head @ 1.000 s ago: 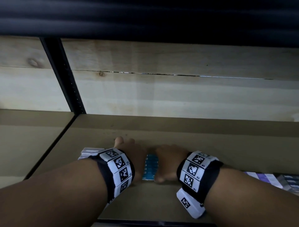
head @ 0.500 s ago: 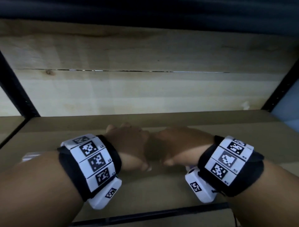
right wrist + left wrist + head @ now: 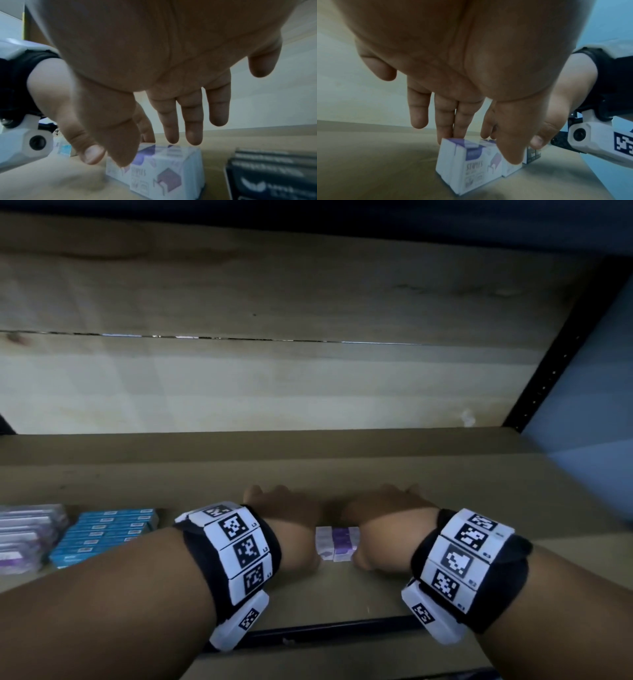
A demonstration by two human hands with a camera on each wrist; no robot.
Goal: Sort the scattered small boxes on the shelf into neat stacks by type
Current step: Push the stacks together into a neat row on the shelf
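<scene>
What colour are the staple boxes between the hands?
The staple boxes are white with purple panels, clearest in the left wrist view.

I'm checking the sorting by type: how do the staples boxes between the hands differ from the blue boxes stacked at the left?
The staples boxes are white with purple panels; the blue boxes are teal blue. The staples boxes form a small cluster held between the left hand and right hand; the blue boxes sit untouched in a larger, neat stack. Both groups rest on the same brown shelf.
</scene>
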